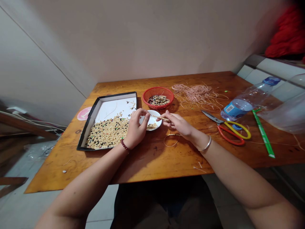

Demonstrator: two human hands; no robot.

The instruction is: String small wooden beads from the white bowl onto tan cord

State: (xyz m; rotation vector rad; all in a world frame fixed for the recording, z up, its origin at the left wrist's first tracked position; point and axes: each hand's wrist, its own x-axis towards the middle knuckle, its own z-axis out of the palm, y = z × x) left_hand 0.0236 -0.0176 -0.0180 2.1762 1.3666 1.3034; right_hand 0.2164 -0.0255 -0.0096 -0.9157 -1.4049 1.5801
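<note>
A string of small cream beads (160, 117) runs between my two hands above a white bowl (155, 112) that holds loose beads. My left hand (137, 127) pinches the thin cord at its left end, the fingertips close together. Around the beaded part the fingers of my right hand (178, 124) are closed. Below that hand a beaded length and a loop of cord (172, 144) lie on the table. Left of the bowl, a black-edged box lid (95, 111) holds many cream, black and coloured beads (109, 132).
Behind the bowl stands a red basket (158, 89) with mixed beads. Pink cord (194, 92) lies in a tangle. To the right are scissors (230, 128), a tilted plastic bottle (245, 101) and a green strip (263, 135). The wooden table (147, 165) meets the wall behind.
</note>
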